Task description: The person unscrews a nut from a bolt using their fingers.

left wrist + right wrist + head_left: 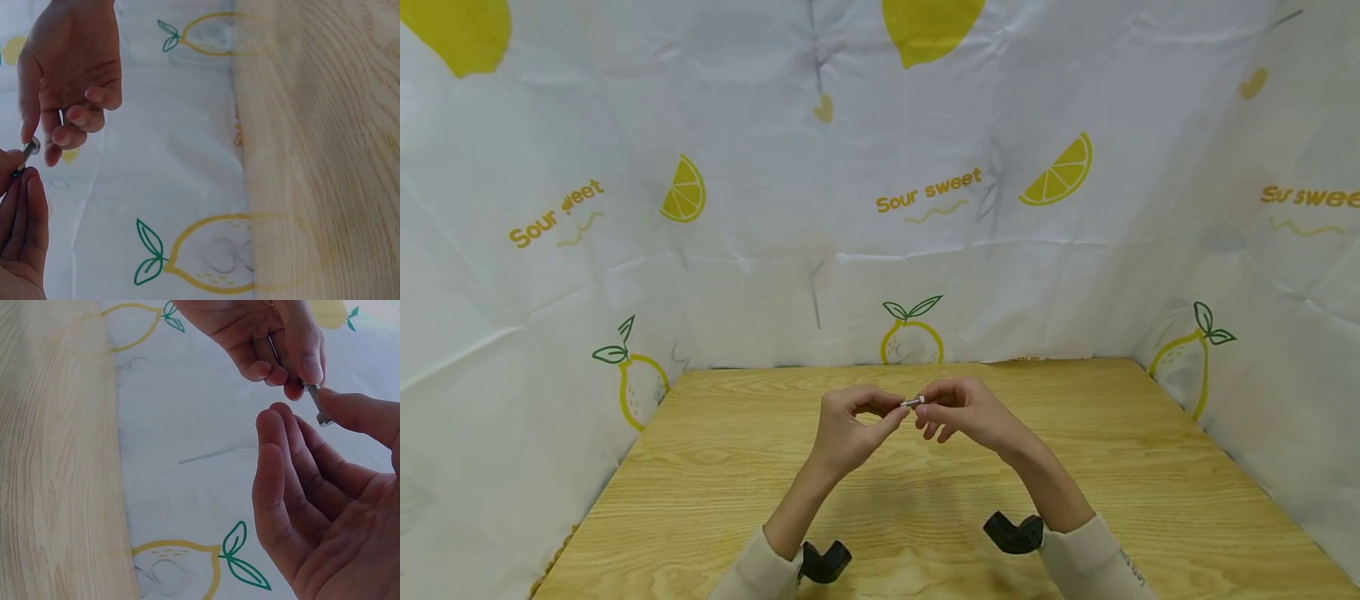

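A small silver bolt [913, 402] is held up in the air between both hands, tilted slightly in the head view. My left hand [855, 429] pinches one end between thumb and fingers, hiding that tip. At the other end, my right hand [973, 414] has its thumb and index finger around the wider head. Threads show along the shank of the bolt [315, 399] in the right wrist view, with the right thumb [356, 415] lying against it near the head. The remaining right fingers are loosely bent below.
A wood-grain table [715, 483] spreads beneath the hands. White cloth [760, 200] printed with lemons and lettering hangs behind it and along both sides. Black wrist devices [826, 562] stick out from the cream sleeves [1093, 558].
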Motion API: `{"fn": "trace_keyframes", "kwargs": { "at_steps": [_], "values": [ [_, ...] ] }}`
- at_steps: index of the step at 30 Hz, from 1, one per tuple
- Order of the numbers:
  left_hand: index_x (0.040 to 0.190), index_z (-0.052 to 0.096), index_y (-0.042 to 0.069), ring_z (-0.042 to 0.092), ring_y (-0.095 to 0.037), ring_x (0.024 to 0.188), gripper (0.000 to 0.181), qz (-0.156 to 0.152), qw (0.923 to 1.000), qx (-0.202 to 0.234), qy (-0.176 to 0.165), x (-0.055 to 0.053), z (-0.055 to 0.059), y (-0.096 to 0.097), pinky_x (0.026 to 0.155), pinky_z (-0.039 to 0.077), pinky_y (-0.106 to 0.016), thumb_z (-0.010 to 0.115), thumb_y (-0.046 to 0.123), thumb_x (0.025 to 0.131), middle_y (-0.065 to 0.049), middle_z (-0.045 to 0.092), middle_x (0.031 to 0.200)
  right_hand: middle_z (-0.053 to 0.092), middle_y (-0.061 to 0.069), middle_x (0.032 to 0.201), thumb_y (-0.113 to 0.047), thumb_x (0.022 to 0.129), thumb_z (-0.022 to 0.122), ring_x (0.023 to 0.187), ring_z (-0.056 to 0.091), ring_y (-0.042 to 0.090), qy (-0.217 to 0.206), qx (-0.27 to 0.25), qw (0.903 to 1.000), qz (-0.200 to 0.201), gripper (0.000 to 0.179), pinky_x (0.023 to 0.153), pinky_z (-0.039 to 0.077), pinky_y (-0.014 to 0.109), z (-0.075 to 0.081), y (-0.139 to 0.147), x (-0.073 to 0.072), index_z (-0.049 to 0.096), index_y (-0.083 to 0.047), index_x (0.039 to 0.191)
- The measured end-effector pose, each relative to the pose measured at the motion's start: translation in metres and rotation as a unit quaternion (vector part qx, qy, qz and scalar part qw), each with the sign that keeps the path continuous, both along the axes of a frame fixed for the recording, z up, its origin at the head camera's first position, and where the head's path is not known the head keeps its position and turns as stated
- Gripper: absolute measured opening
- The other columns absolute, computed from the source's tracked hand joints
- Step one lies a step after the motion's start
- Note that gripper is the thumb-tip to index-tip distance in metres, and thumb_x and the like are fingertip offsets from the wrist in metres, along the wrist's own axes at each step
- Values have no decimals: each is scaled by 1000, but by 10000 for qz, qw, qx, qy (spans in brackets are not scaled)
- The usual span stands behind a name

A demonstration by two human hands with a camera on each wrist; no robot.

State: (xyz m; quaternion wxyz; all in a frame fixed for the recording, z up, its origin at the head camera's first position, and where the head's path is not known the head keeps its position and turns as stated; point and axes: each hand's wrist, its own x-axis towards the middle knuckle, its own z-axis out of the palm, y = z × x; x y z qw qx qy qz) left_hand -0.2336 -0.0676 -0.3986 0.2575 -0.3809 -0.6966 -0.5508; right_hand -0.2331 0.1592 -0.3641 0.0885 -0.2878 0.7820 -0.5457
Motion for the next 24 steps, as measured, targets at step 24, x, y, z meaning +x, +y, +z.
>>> {"fn": "trace_keyframes", "kwargs": {
  "at_steps": [24],
  "values": [
    [91,80,6,77,-13,74,8,68,10000,11,25,-1,-1,1,67,65,-27,79,-1,88,-12,79,86,73,23,100,-17,104,63,84,75,22,-254,-254,9993,116,29,78,66,36,1,2,1,68,9,116]
  ]
}}
